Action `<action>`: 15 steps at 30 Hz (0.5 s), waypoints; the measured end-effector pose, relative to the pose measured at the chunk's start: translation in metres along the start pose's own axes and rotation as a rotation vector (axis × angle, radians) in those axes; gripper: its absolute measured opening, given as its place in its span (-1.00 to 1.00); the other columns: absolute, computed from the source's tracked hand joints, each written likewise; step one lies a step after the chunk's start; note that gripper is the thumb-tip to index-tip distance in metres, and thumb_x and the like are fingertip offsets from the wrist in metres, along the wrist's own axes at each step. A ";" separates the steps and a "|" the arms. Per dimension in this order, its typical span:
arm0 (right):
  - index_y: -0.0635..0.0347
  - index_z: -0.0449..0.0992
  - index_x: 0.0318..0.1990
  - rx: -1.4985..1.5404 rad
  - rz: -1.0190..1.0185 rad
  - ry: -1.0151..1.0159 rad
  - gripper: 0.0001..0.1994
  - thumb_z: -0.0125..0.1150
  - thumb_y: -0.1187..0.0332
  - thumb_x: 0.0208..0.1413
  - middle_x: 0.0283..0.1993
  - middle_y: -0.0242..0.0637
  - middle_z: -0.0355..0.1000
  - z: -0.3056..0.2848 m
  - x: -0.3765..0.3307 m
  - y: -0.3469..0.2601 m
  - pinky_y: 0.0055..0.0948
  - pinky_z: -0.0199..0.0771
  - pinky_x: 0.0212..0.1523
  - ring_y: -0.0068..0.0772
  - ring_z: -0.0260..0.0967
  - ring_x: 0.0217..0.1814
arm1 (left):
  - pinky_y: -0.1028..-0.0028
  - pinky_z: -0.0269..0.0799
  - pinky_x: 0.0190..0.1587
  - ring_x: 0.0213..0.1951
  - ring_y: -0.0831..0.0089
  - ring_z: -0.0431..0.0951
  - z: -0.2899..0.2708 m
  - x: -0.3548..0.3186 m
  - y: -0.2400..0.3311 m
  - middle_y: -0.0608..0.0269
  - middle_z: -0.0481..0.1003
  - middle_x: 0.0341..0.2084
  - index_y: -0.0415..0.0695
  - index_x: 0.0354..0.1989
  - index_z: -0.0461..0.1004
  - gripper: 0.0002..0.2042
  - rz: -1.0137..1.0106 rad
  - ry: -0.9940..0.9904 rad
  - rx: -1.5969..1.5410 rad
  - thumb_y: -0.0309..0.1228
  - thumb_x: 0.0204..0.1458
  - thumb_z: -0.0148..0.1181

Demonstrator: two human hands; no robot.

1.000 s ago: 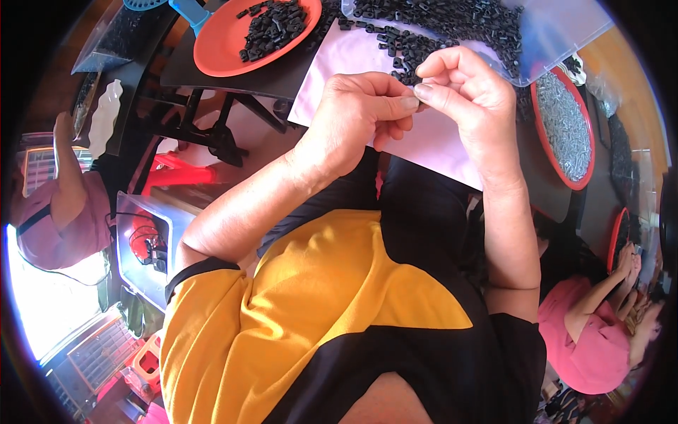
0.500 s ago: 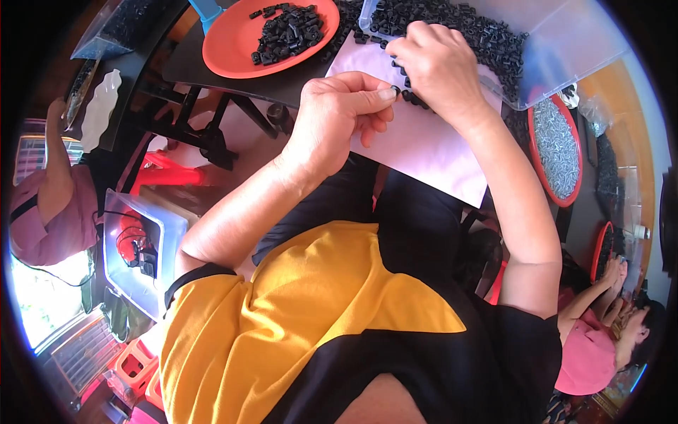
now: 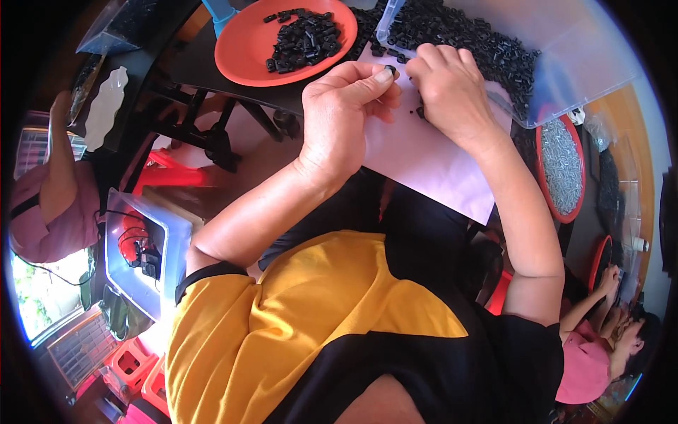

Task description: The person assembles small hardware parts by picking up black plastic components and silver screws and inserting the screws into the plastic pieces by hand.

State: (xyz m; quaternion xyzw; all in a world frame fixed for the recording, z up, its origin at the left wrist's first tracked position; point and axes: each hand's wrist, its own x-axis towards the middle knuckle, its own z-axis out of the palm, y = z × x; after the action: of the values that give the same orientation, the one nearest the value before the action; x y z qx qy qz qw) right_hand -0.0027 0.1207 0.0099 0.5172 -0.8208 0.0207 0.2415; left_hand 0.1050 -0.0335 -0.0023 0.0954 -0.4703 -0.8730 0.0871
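Pinching one small black part (image 3: 390,70) in the left hand (image 3: 346,116), just above the pale paper sheet (image 3: 431,162). Curling the right hand (image 3: 452,95) over the sheet's far edge by the loose black pile (image 3: 466,42), grip hidden. Risking a slip, the part rolling off the sheet.

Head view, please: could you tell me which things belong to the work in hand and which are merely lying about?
In use:
- left hand, pinching a small black part
- right hand, on the pale sheet
- clear bin of black parts
- orange plate of black parts

Lying about:
- red tray of grey pieces
- clear box with a red tool
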 end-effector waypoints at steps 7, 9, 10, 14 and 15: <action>0.27 0.52 -0.29 1.220 0.547 0.274 -0.88 0.26 0.63 0.02 -0.26 -0.20 0.56 -0.022 -0.009 -0.066 -0.42 0.52 -0.16 -0.31 0.57 -0.19 | 0.47 0.52 -0.18 -0.30 0.42 0.56 0.024 0.012 0.005 0.12 0.55 -0.36 -0.34 -0.25 0.49 -0.87 0.083 0.035 -0.233 -0.49 0.22 0.11; 0.28 0.51 -0.27 1.205 0.581 0.355 -0.85 0.28 0.64 0.00 -0.25 -0.19 0.57 -0.014 -0.015 -0.079 -0.45 0.53 -0.16 -0.36 0.57 -0.22 | 0.49 0.54 -0.20 -0.33 0.41 0.56 0.030 0.010 0.007 0.10 0.55 -0.36 -0.33 -0.26 0.49 -0.88 0.009 0.020 -0.210 -0.50 0.22 0.11; 0.28 0.51 -0.27 1.201 0.588 0.363 -0.85 0.28 0.64 0.00 -0.25 -0.19 0.57 -0.016 -0.016 -0.077 -0.45 0.53 -0.16 -0.36 0.57 -0.22 | 0.49 0.54 -0.20 -0.33 0.41 0.56 0.031 0.011 0.004 0.10 0.55 -0.36 -0.33 -0.26 0.49 -0.88 0.004 0.011 -0.206 -0.50 0.22 0.11; 0.26 0.49 -0.29 1.061 0.458 0.390 -0.85 0.29 0.63 -0.02 -0.30 -0.21 0.52 -0.025 -0.028 -0.073 -0.41 0.52 -0.24 -0.24 0.56 -0.27 | 0.51 0.53 -0.24 -0.36 0.41 0.56 0.034 0.007 -0.005 0.11 0.54 -0.38 -0.33 -0.25 0.48 -0.89 -0.044 -0.010 -0.227 -0.51 0.22 0.11; 0.26 0.49 -0.29 0.963 0.406 0.353 -0.85 0.30 0.62 -0.02 -0.32 -0.22 0.50 -0.027 -0.032 -0.072 -0.39 0.51 -0.27 -0.20 0.54 -0.29 | 0.50 0.54 -0.24 -0.36 0.41 0.56 0.036 0.005 -0.006 0.12 0.54 -0.38 -0.32 -0.25 0.48 -0.90 -0.077 -0.009 -0.226 -0.52 0.22 0.10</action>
State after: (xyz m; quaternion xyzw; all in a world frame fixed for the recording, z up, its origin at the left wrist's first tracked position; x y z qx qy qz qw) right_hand 0.0809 0.1219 0.0046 0.3894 -0.7489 0.5263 0.1027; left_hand 0.0909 -0.0023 0.0115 0.0989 -0.3653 -0.9236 0.0615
